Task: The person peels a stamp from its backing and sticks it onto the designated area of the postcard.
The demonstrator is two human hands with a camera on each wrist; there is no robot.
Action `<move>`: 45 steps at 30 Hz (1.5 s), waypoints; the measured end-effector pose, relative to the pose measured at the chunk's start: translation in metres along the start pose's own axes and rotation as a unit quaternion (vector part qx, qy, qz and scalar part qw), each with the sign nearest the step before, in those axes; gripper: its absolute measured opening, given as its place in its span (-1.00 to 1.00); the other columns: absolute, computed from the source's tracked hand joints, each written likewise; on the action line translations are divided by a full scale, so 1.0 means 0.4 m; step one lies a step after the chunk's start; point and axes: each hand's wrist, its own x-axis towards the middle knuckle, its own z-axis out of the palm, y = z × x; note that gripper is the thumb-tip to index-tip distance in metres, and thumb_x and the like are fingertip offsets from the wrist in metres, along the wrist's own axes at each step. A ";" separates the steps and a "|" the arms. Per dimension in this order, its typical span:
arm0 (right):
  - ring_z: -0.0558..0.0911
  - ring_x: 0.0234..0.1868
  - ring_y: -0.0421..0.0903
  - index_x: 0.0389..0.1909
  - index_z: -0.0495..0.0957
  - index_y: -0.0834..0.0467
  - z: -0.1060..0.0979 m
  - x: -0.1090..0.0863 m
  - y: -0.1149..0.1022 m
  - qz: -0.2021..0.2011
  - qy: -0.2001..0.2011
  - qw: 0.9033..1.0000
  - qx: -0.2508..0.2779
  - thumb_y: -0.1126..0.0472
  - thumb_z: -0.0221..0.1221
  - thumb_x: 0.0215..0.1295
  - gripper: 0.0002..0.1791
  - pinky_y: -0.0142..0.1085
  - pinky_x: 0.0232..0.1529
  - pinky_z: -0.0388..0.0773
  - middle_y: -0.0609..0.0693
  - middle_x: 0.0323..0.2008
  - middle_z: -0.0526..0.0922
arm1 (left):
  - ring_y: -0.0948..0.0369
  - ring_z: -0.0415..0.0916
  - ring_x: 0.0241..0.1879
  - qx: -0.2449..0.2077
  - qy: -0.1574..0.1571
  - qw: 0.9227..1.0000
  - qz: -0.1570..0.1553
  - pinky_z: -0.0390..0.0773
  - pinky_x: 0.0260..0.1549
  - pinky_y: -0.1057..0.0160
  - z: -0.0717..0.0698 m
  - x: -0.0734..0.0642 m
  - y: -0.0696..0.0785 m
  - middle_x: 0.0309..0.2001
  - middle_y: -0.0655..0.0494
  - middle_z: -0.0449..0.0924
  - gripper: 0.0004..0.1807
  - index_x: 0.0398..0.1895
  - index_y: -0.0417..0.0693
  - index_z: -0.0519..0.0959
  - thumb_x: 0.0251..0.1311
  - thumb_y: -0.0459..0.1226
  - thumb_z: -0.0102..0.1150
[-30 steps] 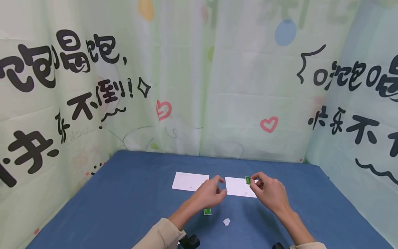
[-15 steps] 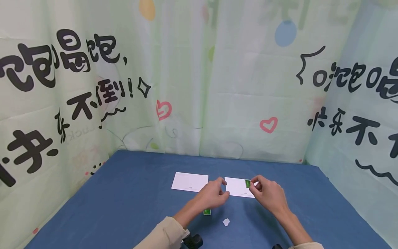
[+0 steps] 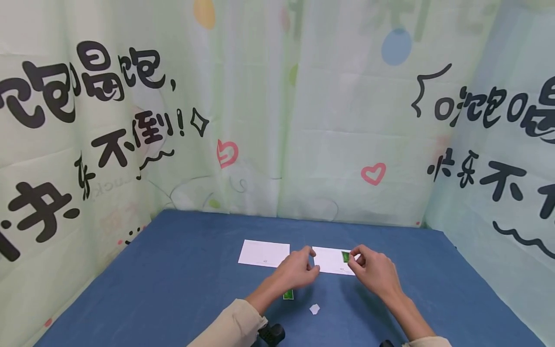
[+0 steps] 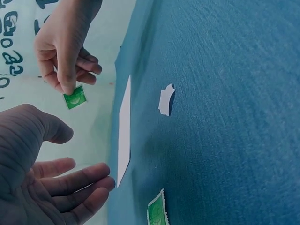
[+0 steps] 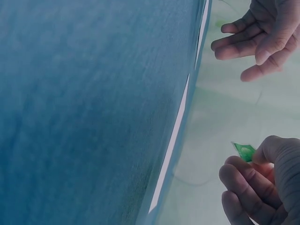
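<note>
Between thumb and index finger, my right hand (image 3: 377,272) pinches a small green postage stamp (image 3: 345,257) by one edge. In the head view the stamp overlaps the right white rectangular paper (image 3: 328,260). My left hand (image 3: 297,270) hovers to the left with thumb and fingers apart, nothing between them, as the left wrist view also shows. A second green stamp (image 4: 157,211) with toothed edges lies on the table, partly hidden by the left wrist in the head view. Nearby lies a small torn-looking white paper scrap (image 4: 166,99).
Another white rectangular paper (image 3: 262,253) lies to the left, its lower corner behind the left hand. Both papers have small print near the bottom. The blue-covered table (image 3: 173,289) is enclosed by pale printed curtains (image 3: 260,115).
My left hand has shifted slightly right. The pinched stamp has lowered a little and turned slightly; the right hand has barely moved.
</note>
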 end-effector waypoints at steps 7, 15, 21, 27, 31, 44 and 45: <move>0.38 -0.67 -0.19 -0.23 0.68 0.22 -0.004 0.008 0.004 0.020 -0.015 1.000 0.001 0.30 0.26 0.27 -0.90 -0.30 -0.59 0.30 -0.13 -0.61 0.56 | 0.27 0.42 -0.59 0.017 0.000 1.000 -0.017 0.42 -0.53 0.29 0.008 0.014 -0.003 -0.43 0.15 0.56 -0.58 0.22 -0.18 0.50 0.36 -0.21 0.23; 0.42 -0.63 -0.16 -0.23 0.67 0.23 -0.013 0.015 0.005 0.051 -0.047 0.998 0.012 0.27 0.25 0.28 -0.88 -0.27 -0.57 0.33 -0.09 -0.59 0.57 | 0.25 0.44 -0.54 0.036 -0.004 0.998 -0.042 0.44 -0.51 0.28 0.019 0.035 -0.005 -0.38 0.11 0.57 -0.56 0.21 -0.13 0.51 0.32 -0.19 0.29; 0.48 -0.60 -0.16 -0.26 0.66 0.22 -0.018 0.015 0.008 0.078 -0.070 0.994 0.024 0.26 0.21 0.28 -0.88 -0.25 -0.55 0.37 -0.08 -0.56 0.63 | 0.25 0.43 -0.52 0.061 -0.012 0.997 -0.042 0.46 -0.49 0.27 0.022 0.051 -0.001 -0.38 0.11 0.56 -0.54 0.23 -0.12 0.51 0.32 -0.18 0.31; 0.42 -0.63 -0.13 -0.23 0.67 0.26 -0.018 0.015 0.015 0.101 -0.089 0.990 0.033 0.24 0.18 0.27 -0.82 -0.26 -0.60 0.27 -0.09 -0.61 0.55 | 0.25 0.42 -0.51 0.093 -0.022 0.995 -0.032 0.46 -0.45 0.25 0.028 0.065 0.002 -0.42 0.12 0.52 -0.52 0.24 -0.13 0.51 0.32 -0.16 0.31; 0.41 -0.63 -0.13 -0.24 0.68 0.26 -0.016 0.017 0.021 0.102 -0.090 0.990 0.039 0.24 0.20 0.27 -0.82 -0.28 -0.61 0.24 -0.08 -0.61 0.54 | 0.24 0.42 -0.50 0.097 -0.024 0.994 -0.033 0.46 -0.44 0.26 0.033 0.073 0.001 -0.40 0.10 0.54 -0.53 0.22 -0.13 0.51 0.31 -0.17 0.30; 0.28 -0.64 -0.17 -0.29 0.70 0.25 -0.008 0.023 0.046 0.102 -0.100 0.989 0.033 0.23 0.22 0.22 -0.83 -0.30 -0.58 0.16 -0.12 -0.71 0.32 | 0.17 0.49 -0.22 0.121 -0.026 0.991 -0.047 0.56 -0.19 0.19 0.051 0.089 0.001 -0.14 0.01 0.60 -0.49 0.23 -0.11 0.52 0.27 -0.13 0.35; 0.27 -0.64 -0.17 -0.29 0.70 0.25 -0.008 0.023 0.047 0.103 -0.101 0.989 0.034 0.23 0.22 0.22 -0.83 -0.30 -0.59 0.16 -0.13 -0.72 0.31 | 0.15 0.50 -0.19 0.123 -0.027 0.991 -0.050 0.57 -0.16 0.18 0.051 0.090 0.001 -0.12 0.01 0.60 -0.49 0.24 -0.11 0.52 0.27 -0.12 0.35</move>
